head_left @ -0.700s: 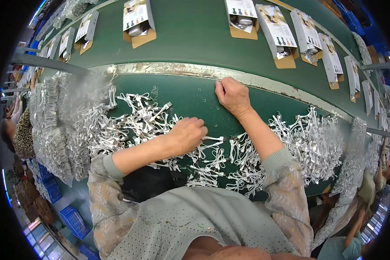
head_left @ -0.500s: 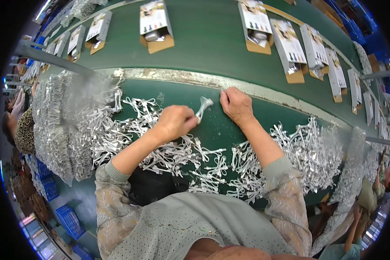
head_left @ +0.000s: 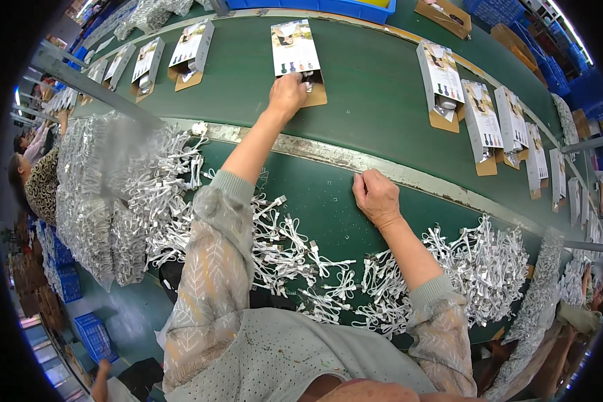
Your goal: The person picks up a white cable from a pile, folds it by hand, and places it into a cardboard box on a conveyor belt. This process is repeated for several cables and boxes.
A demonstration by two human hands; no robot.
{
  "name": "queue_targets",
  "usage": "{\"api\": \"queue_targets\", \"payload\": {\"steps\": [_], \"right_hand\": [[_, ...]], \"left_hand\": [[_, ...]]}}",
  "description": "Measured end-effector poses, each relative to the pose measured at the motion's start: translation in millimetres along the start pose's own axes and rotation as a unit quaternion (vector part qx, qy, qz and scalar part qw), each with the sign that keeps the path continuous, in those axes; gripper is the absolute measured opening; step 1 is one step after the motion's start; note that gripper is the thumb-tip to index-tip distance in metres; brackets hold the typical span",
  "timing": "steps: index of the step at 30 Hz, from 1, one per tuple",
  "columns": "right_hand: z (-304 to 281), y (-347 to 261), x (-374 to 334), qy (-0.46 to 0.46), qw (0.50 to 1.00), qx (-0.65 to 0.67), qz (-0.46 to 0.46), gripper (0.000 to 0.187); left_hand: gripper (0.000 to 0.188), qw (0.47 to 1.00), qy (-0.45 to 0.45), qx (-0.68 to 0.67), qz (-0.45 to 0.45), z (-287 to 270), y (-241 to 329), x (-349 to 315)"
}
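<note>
My left hand [head_left: 288, 95] reaches across the rail to the open end of a white printed box [head_left: 293, 43] on the belt. Its fingers are bent and closed at the opening, beside a small shiny item; what they hold is hidden. My right hand [head_left: 378, 197], curled into a loose fist with nothing showing in it, rests near the metal rail [head_left: 321, 155]. Below my hands lie bundled white USB cables [head_left: 281, 244] in a loose heap. A second cable heap [head_left: 476, 268] lies beside my right forearm.
More open-ended boxes [head_left: 442, 80] stand along the green belt [head_left: 368, 87] on both sides. Bagged cables [head_left: 87, 194] are piled high at the left. A grey metal bar [head_left: 94, 90] crosses the upper left. Blue crates [head_left: 95, 335] sit on the floor; other people are at both edges.
My left hand has moved forward from the table to a box on the belt; the bundled cable it held no longer shows. My right hand stays closed near the rail. Boxes have shifted rightward.
</note>
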State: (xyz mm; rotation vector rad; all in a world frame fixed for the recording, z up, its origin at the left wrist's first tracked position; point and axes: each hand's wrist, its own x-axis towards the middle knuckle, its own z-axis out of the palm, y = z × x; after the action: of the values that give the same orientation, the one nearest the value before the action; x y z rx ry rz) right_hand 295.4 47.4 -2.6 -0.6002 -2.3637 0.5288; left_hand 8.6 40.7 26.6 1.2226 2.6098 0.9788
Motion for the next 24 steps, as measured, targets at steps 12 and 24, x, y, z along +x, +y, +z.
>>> {"api": "queue_targets", "payload": {"steps": [12,24], "right_hand": [[-2.2,5.7,-1.0,-0.002,1.0,-0.026,-0.009,0.019],[-1.1,6.9,0.6,0.0,0.999,-0.031,-0.018,0.02]], "left_hand": [[0.032,0.881,-0.369,0.27,0.123,-96.5,2.5,-178.3],[0.012,0.848,-0.248,-0.415,-0.22,-102.9,-25.4,-135.9]]}}
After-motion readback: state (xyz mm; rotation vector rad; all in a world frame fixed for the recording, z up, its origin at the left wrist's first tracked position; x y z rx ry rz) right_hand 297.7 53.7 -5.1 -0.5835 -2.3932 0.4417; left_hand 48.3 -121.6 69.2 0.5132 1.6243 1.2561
